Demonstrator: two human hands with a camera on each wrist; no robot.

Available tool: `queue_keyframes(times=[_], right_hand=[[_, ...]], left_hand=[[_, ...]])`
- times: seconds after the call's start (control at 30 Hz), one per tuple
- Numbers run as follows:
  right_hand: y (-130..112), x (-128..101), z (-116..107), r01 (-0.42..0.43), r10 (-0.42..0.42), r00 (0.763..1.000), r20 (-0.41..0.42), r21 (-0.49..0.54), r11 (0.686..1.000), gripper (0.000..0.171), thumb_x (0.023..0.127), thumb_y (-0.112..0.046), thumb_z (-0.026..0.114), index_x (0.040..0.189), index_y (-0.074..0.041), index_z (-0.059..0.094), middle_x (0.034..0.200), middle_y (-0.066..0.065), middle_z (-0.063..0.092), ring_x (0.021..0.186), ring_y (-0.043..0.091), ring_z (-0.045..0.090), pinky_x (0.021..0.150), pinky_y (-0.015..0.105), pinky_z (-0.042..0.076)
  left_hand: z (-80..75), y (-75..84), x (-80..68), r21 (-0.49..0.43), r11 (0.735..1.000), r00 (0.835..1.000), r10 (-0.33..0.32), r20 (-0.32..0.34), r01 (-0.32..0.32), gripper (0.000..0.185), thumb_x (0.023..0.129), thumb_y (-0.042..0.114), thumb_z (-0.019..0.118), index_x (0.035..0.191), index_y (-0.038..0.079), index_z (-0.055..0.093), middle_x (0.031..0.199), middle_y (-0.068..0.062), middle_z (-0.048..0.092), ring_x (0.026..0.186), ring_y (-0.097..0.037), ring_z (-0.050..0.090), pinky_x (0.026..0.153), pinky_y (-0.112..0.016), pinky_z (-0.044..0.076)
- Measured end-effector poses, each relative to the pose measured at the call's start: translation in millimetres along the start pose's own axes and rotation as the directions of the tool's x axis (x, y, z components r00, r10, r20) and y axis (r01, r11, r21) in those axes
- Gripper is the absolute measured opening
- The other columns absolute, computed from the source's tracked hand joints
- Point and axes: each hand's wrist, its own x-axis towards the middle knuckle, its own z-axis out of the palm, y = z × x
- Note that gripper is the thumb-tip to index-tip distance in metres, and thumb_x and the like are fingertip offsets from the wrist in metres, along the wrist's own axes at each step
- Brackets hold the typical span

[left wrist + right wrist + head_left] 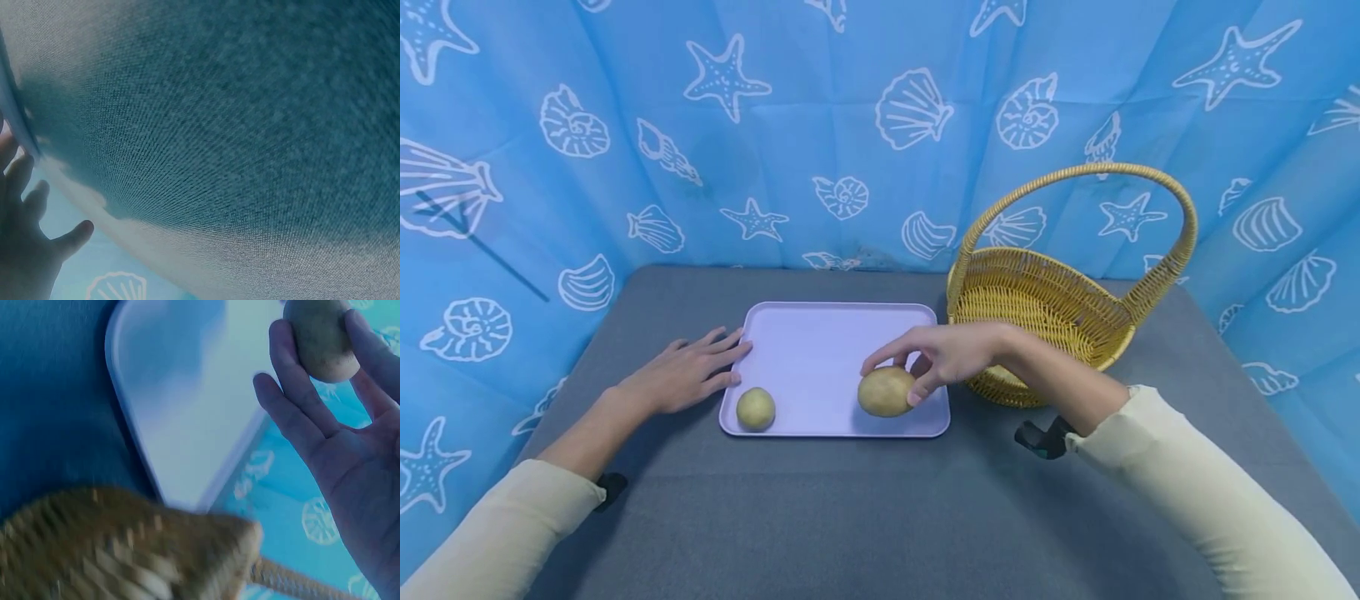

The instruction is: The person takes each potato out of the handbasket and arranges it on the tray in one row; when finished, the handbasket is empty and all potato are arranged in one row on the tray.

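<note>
From my end, the grey table point(850, 517) gives everything a flat base, so I judge the trouble would come from reach and grip. The basket point(1045, 271) stands upright just beside the tray's right end, its tall handle point(1097, 169) arching above it. In the head view the right forearm crosses its near rim; a low swing of that arm could snag the rim or handle and tip the basket.

The tray point(820, 342) lies flat. The left hand point(692, 372) has its fingers spread at the tray's left edge, holding nothing. My left wrist view is mostly cloth, so I can't tell how firmly those fingers press; too hard on the rim, and the tray might skid or tilt.

The right hand point(951, 354) pinches a potato point(883, 393) with its fingertips, above the tray's right part. At least one finger stands off it, and the smooth, rounded skin could slip from so light a hold, dropping on the tray and rolling.

Smallest is the round fruit point(756, 409), in the tray's near left corner. I'd expect a jolt to set it rolling, perhaps over that low rim.
</note>
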Motion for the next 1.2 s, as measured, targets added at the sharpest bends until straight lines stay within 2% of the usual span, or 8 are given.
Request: queue_keyframes(times=[0.17,0.27,0.43,0.67,1.0,1.2], right_hand=[[8,28,14,0.047,-0.046,0.999,0.028,-0.013,0.999,0.063,0.089,0.001,0.07,0.147,-0.007,0.047,0.137,0.003,0.054,0.115,0.019,0.055,0.098,0.034,0.051],[13,44,22,0.087,-0.087,0.996,0.0,-0.024,0.996,0.063,0.089,0.002,0.07,0.147,-0.004,0.047,0.139,0.003,0.054,0.116,0.019,0.054,0.1,0.031,0.049],[15,66,33,0.107,-0.108,0.993,-0.051,-0.025,0.994,0.063,0.089,0.003,0.069,0.147,-0.003,0.046,0.143,0.005,0.052,0.118,0.017,0.051,0.1,0.029,0.047],[11,91,41,0.157,-0.16,0.986,-0.055,-0.048,0.986,0.063,0.09,0.002,0.068,0.148,0.002,0.043,0.148,0.012,0.049,0.12,0.02,0.053,0.099,0.028,0.047],[14,106,42,0.105,-0.109,0.99,-0.091,-0.053,0.993,0.064,0.091,-0.001,0.068,0.149,0.0,0.042,0.143,0.013,0.054,0.12,0.019,0.055,0.101,0.027,0.045],[10,111,45,0.064,-0.067,0.991,-0.119,-0.028,0.998,0.066,0.09,0.001,0.068,0.15,-0.007,0.044,0.147,0.01,0.051,0.126,0.018,0.051,0.102,0.029,0.044]], left_hand=[[0.7,-0.6,-0.6,-0.007,1.0,1.0,0.004,0.002,-0.004,0.064,0.104,0.051,0.042,0.157,0.015,0.032,0.163,-0.015,0.023,0.148,-0.046,0.016,0.109,-0.075,0.014],[0.8,-0.9,-2.1,-0.015,1.0,1.0,0.0,0.005,0.0,0.064,0.104,0.049,0.043,0.157,0.014,0.032,0.163,-0.015,0.023,0.148,-0.046,0.016,0.109,-0.075,0.014],[1.9,-1.6,-2.2,-0.007,1.0,1.0,-0.003,-0.001,0.003,0.064,0.104,0.05,0.043,0.157,0.015,0.032,0.163,-0.015,0.023,0.147,-0.046,0.017,0.109,-0.075,0.015],[3.7,-2.0,-0.2,0.002,1.0,1.0,0.004,-0.003,-0.004,0.063,0.105,0.049,0.042,0.157,0.015,0.032,0.163,-0.015,0.023,0.147,-0.046,0.018,0.108,-0.075,0.016],[2.9,-2.0,0.8,0.002,1.0,1.0,0.026,-0.008,-0.026,0.063,0.105,0.049,0.042,0.157,0.015,0.032,0.163,-0.014,0.024,0.147,-0.046,0.019,0.107,-0.076,0.018],[2.9,-3.2,0.8,0.003,1.0,1.0,0.024,-0.006,-0.024,0.063,0.105,0.049,0.041,0.157,0.014,0.032,0.163,-0.015,0.024,0.147,-0.046,0.019,0.108,-0.075,0.019]])
